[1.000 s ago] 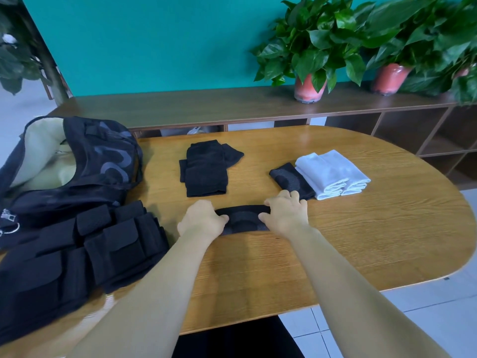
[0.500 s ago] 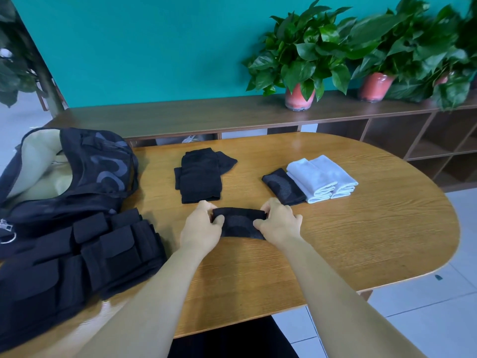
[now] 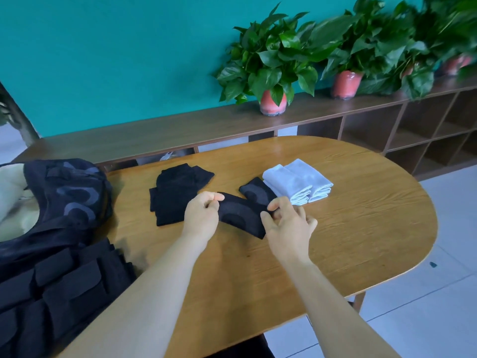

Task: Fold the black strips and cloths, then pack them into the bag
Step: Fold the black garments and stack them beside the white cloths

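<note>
Left hand (image 3: 200, 217) pinches the left end of the folded black strip (image 3: 241, 215) between thumb and fingertips. Right hand (image 3: 289, 228) pinches its right end between thumb and forefinger; the other fingers are spread loosely. Whether the strip is lifted off the table (image 3: 361, 228) or resting on it cannot be told.

Strip's long axis runs left to right, tilted: left end farther from the person, right end nearer. A grey arc pattern shows on its upper face. Both ends are partly covered by the fingers.

Just behind the right hand lies a second folded strip (image 3: 258, 192), long axis also diagonal, its near end hidden by the right hand's fingers. Touching its right side: two folded white cloths (image 3: 296, 184), side by side. Left of the held strip, partly behind the left hand: a folded black cloth (image 3: 175, 195).

Far left: open bag (image 3: 69, 197), pale lining visible, cut off by the frame edge. In front of it, a black pouched item (image 3: 51, 293), also cut off; its kind is unclear.

Behind the table: a shelf (image 3: 154, 130) with potted plants (image 3: 271, 63); those at right are blurred.
</note>
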A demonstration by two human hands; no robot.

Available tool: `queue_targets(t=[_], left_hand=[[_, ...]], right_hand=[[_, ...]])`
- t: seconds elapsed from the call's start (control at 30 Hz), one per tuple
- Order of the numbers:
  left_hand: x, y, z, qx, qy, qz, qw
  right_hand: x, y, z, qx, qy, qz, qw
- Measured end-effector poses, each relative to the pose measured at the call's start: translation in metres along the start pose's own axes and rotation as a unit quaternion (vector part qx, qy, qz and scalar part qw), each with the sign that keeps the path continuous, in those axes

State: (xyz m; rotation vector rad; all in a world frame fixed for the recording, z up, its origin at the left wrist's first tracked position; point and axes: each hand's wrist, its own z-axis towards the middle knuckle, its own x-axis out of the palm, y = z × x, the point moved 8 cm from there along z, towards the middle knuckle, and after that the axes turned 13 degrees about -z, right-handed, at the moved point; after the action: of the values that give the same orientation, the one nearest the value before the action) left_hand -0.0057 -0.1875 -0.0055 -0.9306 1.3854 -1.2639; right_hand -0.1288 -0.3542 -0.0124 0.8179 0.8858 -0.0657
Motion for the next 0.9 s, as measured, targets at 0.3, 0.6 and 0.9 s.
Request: queue_targets(t=[0.3,0.6,0.9], left_hand=[[0.068,-0.018,0.041,-0.011,0.126,0.007,0.992],[0.103,-0.005,0.091,-0.001,0.163,0.037,0.986],[0.121,0.03,0.113,0.0,0.214,0.109,0.971]], right_hand=[[-0.01,-0.015,0.035,-0.072,-0.158,-0.122,0.977],[0.004,-0.021,0.059,-0.076,-0.157,-0.225,0.959],[0.012,-0.021,0.059,-0.109,-0.168,-0.268,0.942]])
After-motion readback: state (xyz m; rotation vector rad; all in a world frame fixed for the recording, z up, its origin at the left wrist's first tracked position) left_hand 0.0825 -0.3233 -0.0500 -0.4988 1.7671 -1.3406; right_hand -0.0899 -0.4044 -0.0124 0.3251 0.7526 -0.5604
